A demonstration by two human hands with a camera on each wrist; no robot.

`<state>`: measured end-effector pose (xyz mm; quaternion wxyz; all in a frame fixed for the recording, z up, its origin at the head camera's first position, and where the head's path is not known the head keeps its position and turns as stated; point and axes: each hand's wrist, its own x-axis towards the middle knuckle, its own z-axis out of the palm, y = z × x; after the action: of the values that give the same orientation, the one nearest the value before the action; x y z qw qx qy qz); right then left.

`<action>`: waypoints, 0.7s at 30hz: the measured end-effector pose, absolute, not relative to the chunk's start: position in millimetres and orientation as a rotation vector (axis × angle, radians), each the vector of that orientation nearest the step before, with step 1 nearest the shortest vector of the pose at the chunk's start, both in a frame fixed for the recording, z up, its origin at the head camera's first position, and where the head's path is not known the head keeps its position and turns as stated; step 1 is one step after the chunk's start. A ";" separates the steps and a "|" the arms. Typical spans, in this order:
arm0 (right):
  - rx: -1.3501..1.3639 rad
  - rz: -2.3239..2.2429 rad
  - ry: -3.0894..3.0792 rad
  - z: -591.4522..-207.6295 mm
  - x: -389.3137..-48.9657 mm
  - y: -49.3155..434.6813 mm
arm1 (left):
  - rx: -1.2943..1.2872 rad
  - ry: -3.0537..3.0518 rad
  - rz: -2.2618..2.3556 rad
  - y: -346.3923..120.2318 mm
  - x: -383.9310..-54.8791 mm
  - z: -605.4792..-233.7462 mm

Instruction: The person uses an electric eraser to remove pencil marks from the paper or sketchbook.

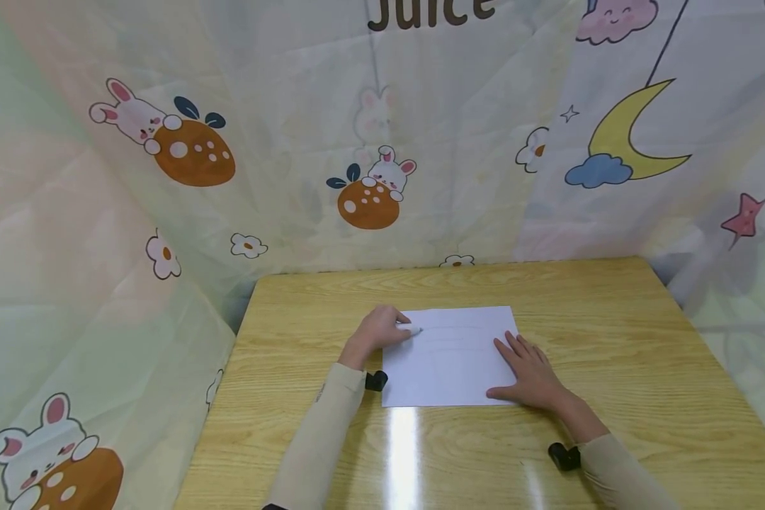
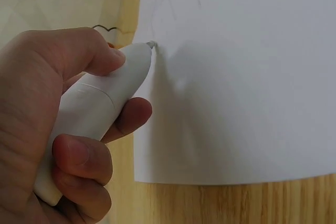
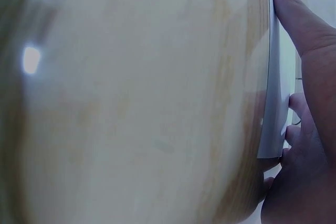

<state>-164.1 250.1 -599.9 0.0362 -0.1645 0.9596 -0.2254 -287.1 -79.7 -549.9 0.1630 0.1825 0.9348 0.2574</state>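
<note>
Below centre of the head view, paper [image 1: 449, 379]: a white sheet lying on the wood-grain surface [image 1: 319, 304], with faint lines [image 1: 452, 327] across its upper half.
Pen [image 2: 86, 106]: white and thick-bodied, over the paper's upper left, pointing right; whether its tip touches the sheet is hard to tell.
Left hand [image 1: 377, 329]: at the paper's left edge, thumb and fingers curled round the pen, as the left of the left wrist view shows.
Right hand [image 1: 534, 377]: at the paper's right edge, fingers spread and fairly straight, resting on the sheet, gripping nothing.
Sleeves [image 1: 328, 432]: beige, at the bottom of the head view.
Cloth [image 1: 280, 85]: pale, printed, hanging across the upper frame.
</note>
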 end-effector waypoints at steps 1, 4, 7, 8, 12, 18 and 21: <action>-0.507 -0.691 2.948 -600.0 -164.3 250.1 | 0.522 2.668 0.730 -79.1 -287.2 -550.5; -0.510 -0.686 2.948 -600.8 -165.0 250.1 | 0.534 2.682 0.717 -76.8 -287.6 -551.8; -0.509 -0.679 2.949 -601.4 -165.5 250.7 | 0.564 2.687 0.715 -74.1 -287.6 -551.9; -0.506 -0.679 2.948 -601.4 -165.5 250.9 | 0.575 2.686 0.716 -73.3 -287.7 -551.8; -0.502 -0.682 2.949 -601.0 -165.2 251.7 | 0.602 2.694 0.731 -72.4 -287.3 -549.6; -0.509 -0.677 2.954 -601.7 -165.2 251.6 | 0.542 2.715 0.728 -76.3 -286.1 -547.8; -0.506 -0.671 2.949 -602.6 -165.4 251.4 | 0.546 2.701 0.731 -75.5 -286.3 -548.1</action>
<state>-165.4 251.4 -602.6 0.0375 -0.1648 0.9611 -0.2186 -286.3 -75.5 -548.1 0.1450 0.1894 0.9374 0.2537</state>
